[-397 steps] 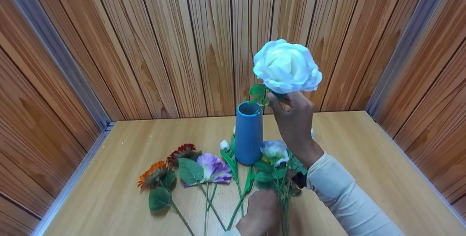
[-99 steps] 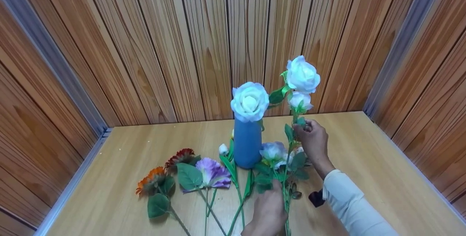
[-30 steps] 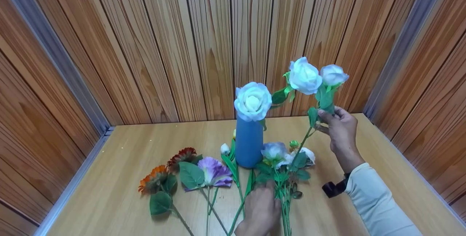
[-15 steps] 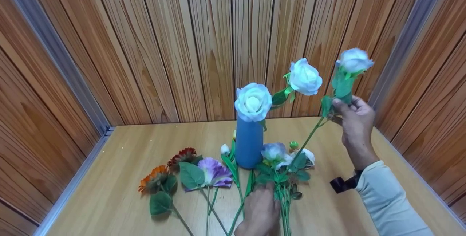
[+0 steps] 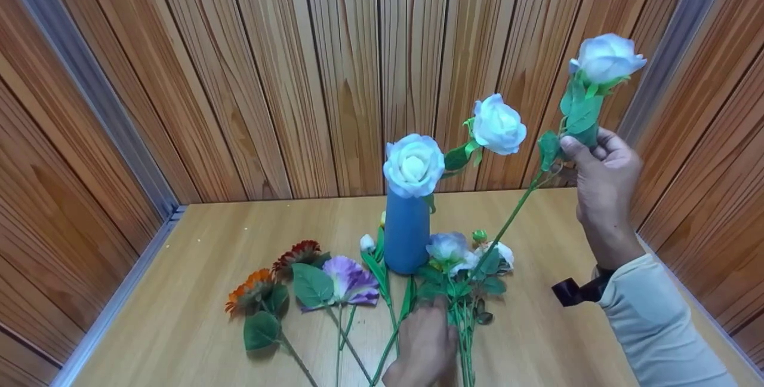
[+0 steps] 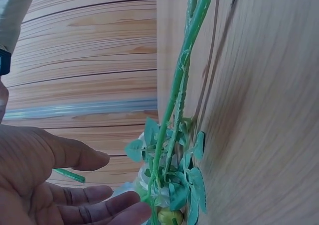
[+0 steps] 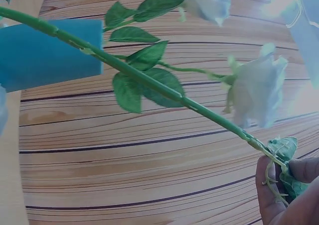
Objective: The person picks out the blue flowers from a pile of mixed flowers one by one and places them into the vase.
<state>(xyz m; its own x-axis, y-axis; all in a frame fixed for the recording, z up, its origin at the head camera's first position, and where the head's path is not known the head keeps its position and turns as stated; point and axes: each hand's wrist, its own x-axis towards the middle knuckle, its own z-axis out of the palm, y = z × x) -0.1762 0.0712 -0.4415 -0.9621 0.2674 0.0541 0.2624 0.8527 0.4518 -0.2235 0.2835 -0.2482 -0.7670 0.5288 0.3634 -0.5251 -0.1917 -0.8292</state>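
My right hand (image 5: 612,190) pinches the green stem of a white rose (image 5: 607,58) just below its leaves, high on the right. The long stem (image 7: 199,108) slants down to the left, its lower part over the bunch on the table. A blue vase (image 5: 407,240) stands upright, with a white rose head (image 5: 415,166) above its mouth and another white rose (image 5: 500,124) leaning out to the right. My left hand (image 5: 425,342) is low beside a bunch of green stems (image 5: 465,339); in the left wrist view its thumb and fingers (image 6: 82,210) are spread apart, holding nothing visible.
Right of the vase lie pale flowers (image 5: 450,252) with leaves. White tulips (image 5: 367,243), a purple flower (image 5: 349,279), a dark red flower (image 5: 298,255) and an orange flower (image 5: 250,291) lie to the left. A wood-panelled wall (image 5: 268,76) closes the back.
The first white rose has gone into the vase, then a second one. Over the last second my right hand has drawn another rose up and right; my left hand has barely moved.
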